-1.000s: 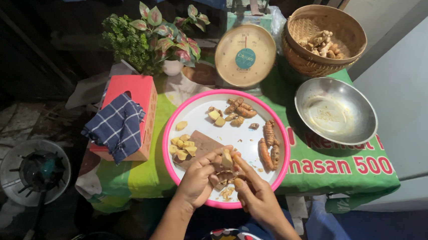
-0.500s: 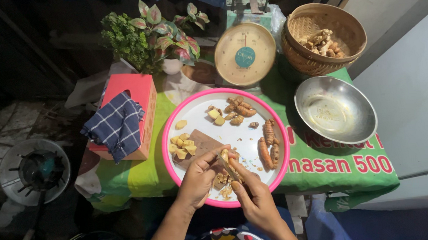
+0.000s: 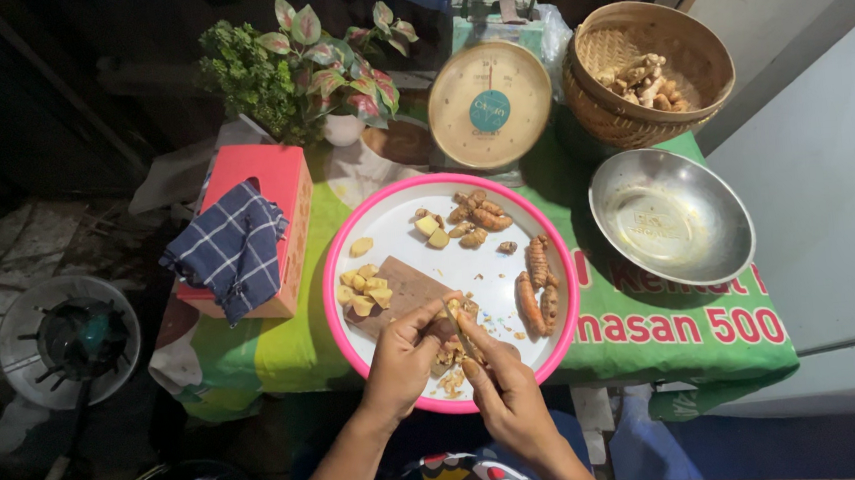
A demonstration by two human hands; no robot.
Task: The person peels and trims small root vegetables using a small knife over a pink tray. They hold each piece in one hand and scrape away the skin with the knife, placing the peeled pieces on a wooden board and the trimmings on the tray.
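Far left, on the floor beside the counter, a small round gas stove (image 3: 65, 340) sits in shadow. On the counter's left end stands a pink box (image 3: 266, 196) w/ a blue checked cloth (image 3: 228, 246) draped over its top & front. Behind it, a leafy potted plant (image 3: 310, 63) w/ green & pink leaves. The counter (image 3: 285, 350) wears a green printed cover.

Centre: a big white tray w/ pink rim (image 3: 333, 267). On it, left part, a heap of pale yellow cut pieces (image 3: 363, 287) next to a small brown board (image 3: 406, 292); top part, a few more chunks & small roots (image 3: 471, 217); right part, long orange-brown roots (image 3: 536, 288) lying side by side. Peel scraps lie near the tray's front edge.

Over the tray's front the two hands meet. Left hand (image 3: 401, 357) has fingers curled, pinching a small root piece (image 3: 450, 314) above the board's corner. Right hand (image 3: 504, 395) is closed round a thin blade or peeler, its tip touching that same piece; can't tell exactly which tool it is.

Behind the tray, a round dial kitchen scale (image 3: 489, 105). Right of it, a woven basket (image 3: 603, 92) holding more pale roots. In front of the basket, just right of the tray, a steel bowl (image 3: 672, 218), inside looks wet & yellowish.
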